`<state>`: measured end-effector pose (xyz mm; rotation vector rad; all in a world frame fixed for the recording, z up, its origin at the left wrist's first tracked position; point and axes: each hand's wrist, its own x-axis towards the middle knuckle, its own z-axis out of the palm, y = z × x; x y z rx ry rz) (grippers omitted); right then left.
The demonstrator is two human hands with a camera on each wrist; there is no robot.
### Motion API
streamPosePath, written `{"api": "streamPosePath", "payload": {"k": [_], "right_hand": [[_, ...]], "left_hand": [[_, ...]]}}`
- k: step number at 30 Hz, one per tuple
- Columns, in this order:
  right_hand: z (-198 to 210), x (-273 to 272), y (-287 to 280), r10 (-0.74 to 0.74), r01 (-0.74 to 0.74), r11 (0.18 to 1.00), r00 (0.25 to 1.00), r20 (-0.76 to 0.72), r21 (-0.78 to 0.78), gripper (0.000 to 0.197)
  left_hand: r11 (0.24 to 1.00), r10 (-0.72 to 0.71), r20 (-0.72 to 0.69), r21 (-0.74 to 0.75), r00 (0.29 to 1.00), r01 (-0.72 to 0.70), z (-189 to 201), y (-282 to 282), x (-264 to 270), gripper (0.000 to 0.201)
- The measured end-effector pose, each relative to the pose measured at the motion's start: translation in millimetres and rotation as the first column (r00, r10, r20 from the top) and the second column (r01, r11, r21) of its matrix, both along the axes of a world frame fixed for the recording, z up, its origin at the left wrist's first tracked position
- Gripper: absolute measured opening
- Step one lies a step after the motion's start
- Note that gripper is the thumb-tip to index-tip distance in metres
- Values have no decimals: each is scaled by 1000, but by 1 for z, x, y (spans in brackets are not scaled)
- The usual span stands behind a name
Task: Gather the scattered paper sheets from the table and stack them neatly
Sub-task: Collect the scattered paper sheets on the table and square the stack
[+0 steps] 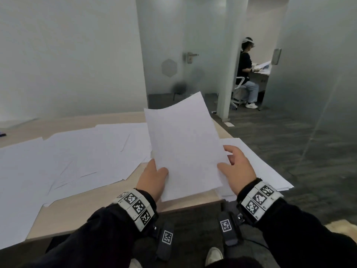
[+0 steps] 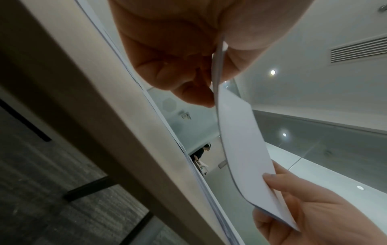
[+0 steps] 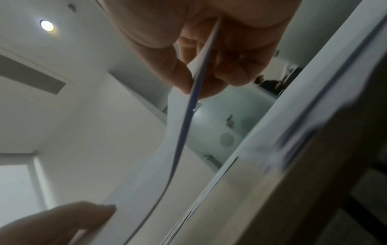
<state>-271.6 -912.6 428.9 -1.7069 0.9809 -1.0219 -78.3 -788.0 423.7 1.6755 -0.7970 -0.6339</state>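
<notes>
A thin bundle of white paper sheets is held up above the table's near right corner, tilted away from me. My left hand pinches its lower left edge, thumb on top. My right hand grips its lower right edge. In the left wrist view the bundle runs from the left hand to the right hand. In the right wrist view the sheets sit between thumb and fingers of the right hand. Several loose sheets lie scattered and overlapping over the light wooden table.
A stack of sheets lies at the table's right corner, overhanging the edge. A frosted glass wall and door stand behind the table. Another person sits at a desk in the far room. Dark carpet lies to the right.
</notes>
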Motion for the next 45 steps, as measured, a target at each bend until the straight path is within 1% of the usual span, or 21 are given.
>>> {"api": "streamPosePath", "payload": {"k": [2, 4, 6, 9, 11, 12, 13, 16, 18, 20, 21, 23, 25, 27, 30, 33, 36, 38, 41, 43, 45], "right_hand": [[-1, -23, -18, -81, 80, 997, 997, -19, -21, 43], [-5, -45, -38, -161, 161, 987, 986, -49, -16, 38], [-11, -65, -57, -213, 213, 977, 973, -92, -6, 36], [-15, -89, -71, -264, 267, 964, 948, -175, -9, 34], [-15, -100, -76, -288, 292, 956, 925, -246, -21, 35], [-16, -105, -78, -288, 293, 956, 918, -272, -23, 34], [-19, -109, -81, -286, 294, 956, 911, -296, -19, 34], [-28, -120, -90, -274, 292, 957, 897, -348, -3, 29], [-34, -123, -93, -278, 308, 951, 892, -356, 27, 28], [-39, -126, -95, -320, 354, 935, 878, -356, 32, 33], [-39, -127, -93, -347, 377, 926, 868, -356, 16, 32], [-35, -127, -88, -388, 407, 913, 852, -350, -20, 23], [-26, -122, -78, -396, 402, 914, 854, -337, -55, 12], [-16, -109, -64, -386, 372, 922, 868, -312, -104, 6], [-7, -77, -41, -308, 267, 948, 908, -284, -175, 13], [-2, -33, -12, -130, 80, 979, 952, -276, -186, 15], [2, 18, 22, 52, -101, 978, 966, -254, -185, 15], [3, 52, 46, 160, -207, 960, 957, -241, -187, 15], [5, 98, 79, 307, -365, 912, 910, -280, -186, 16], [7, 125, 101, 380, -449, 873, 871, -312, -192, 15], [11, 152, 123, 444, -527, 826, 827, -345, -201, 15]], "left_hand": [[999, -54, 28, 5, 998, 54, 0, -19, -15, 21], [996, -95, 30, 3, 995, 95, 1, -36, -33, 27], [989, -142, 62, 42, 988, 139, -1, -53, -48, 39], [976, -198, 81, 109, 977, 189, -8, -77, -65, 72], [972, -206, 88, 133, 975, 193, -12, -89, -75, 79], [972, -210, 90, 130, 974, 198, -13, -93, -80, 77], [971, -215, 108, 130, 971, 200, -14, -97, -84, 71], [961, -238, 205, 190, 949, 200, -15, -102, -91, 40], [951, -265, 232, 222, 936, 214, -14, -103, -91, 29], [939, -290, 296, 270, 910, 212, -13, -99, -88, 25], [935, -299, 329, 290, 895, 206, -12, -96, -86, 25], [938, -292, 356, 286, 888, 193, -12, -88, -80, 25], [949, -273, 331, 245, 903, 197, -12, -76, -74, 21], [957, -268, 298, 190, 916, 218, -10, -61, -69, 13], [963, -266, 284, 128, 921, 239, -10, -30, -60, 8], [969, -245, 320, 84, 915, 231, -13, 4, -43, 8], [984, -174, 398, 51, 901, 168, -12, 41, -17, 9], [994, -108, 437, 24, 893, 108, -12, 67, 4, 10], [1000, -15, 509, 15, 861, 9, -17, 108, 36, 10], [998, 44, 561, 5, 827, -57, -21, 136, 56, 9], [992, 87, 635, 13, 768, -122, -27, 165, 76, 18]]}}
